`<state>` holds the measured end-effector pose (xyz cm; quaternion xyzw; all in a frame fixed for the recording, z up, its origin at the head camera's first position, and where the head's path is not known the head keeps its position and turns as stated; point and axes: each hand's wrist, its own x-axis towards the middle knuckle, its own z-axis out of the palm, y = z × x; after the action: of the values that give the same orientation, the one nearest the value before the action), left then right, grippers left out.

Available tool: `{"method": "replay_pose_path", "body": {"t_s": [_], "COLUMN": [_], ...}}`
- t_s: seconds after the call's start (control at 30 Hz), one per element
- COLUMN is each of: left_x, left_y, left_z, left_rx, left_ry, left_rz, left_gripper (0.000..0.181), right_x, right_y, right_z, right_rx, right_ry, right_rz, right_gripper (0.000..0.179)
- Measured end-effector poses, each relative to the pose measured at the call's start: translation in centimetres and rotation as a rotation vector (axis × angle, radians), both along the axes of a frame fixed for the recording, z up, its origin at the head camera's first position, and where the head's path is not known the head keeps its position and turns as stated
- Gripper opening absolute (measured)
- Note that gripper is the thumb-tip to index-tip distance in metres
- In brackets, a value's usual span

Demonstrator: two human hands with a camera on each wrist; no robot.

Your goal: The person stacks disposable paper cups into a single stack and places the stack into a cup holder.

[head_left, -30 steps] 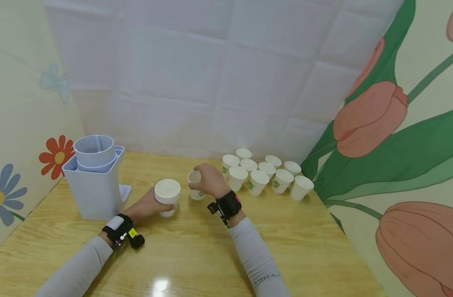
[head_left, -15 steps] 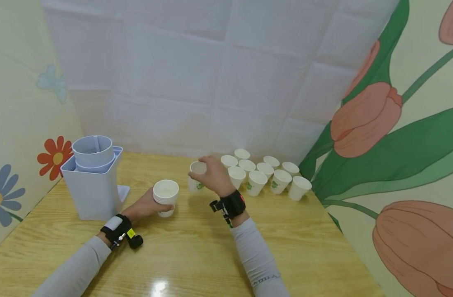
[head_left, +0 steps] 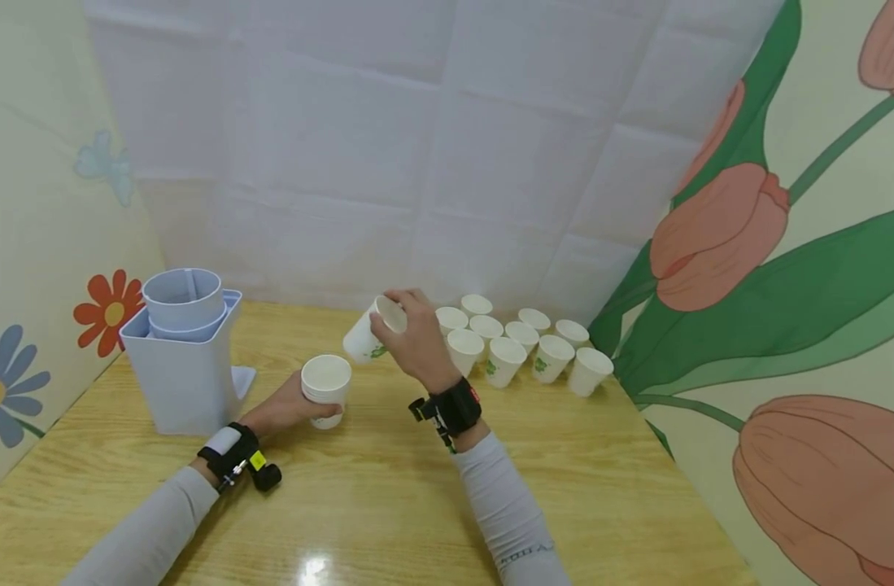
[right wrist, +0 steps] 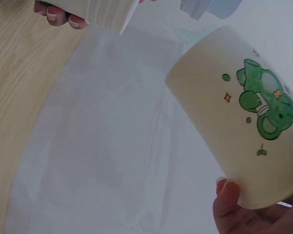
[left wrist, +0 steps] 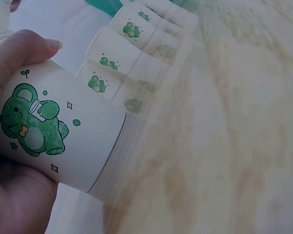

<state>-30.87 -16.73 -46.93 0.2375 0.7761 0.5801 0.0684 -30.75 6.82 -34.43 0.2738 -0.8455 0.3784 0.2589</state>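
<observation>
My left hand (head_left: 285, 404) grips a short stack of nested white paper cups (head_left: 325, 382), upright and low over the table. In the left wrist view the stack's outer paper cup (left wrist: 63, 122) shows a green cartoon bear, with thumb and palm around it. My right hand (head_left: 420, 342) pinches a single paper cup (head_left: 364, 338) near its rim. That cup is raised off the table and tilted, its base pointing left toward the stack. The right wrist view shows the same single cup (right wrist: 239, 107) with its bear print, the fingertips (right wrist: 228, 195) at its rim.
Several white paper cups (head_left: 505, 358) stand upright in rows at the right rear of the wooden table (head_left: 388, 505). A pale blue bin (head_left: 186, 382) with a round container (head_left: 185, 297) in its top stands at left. A white sheet (head_left: 329, 163) hangs behind.
My right hand has lifted the single cup from the table and tipped it, base swinging left toward the stack. The left hand keeps its grip on the stack almost in place.
</observation>
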Motion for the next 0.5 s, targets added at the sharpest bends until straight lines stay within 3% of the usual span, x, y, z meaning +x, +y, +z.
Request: {"method": "replay_pose_path", "body": {"t_s": [0.2, 0.5], "left_x": [-0.3, -0.5], "left_y": [-0.1, -0.1], "left_z": [-0.3, -0.4], "left_rx": [0.017, 0.03], "left_ry": [0.013, 0.021], "left_rz": [-0.014, -0.036], "left_gripper": [0.077, 0.078], "right_x": [0.6, 0.9], "right_y": [-1.2, -2.8], "right_z": [-0.2, -1.3], "right_rx": [0.003, 0.121], "right_ry": [0.08, 0.035], "right_rz": [0.087, 0.138], "right_gripper": [0.038, 0.041]}}
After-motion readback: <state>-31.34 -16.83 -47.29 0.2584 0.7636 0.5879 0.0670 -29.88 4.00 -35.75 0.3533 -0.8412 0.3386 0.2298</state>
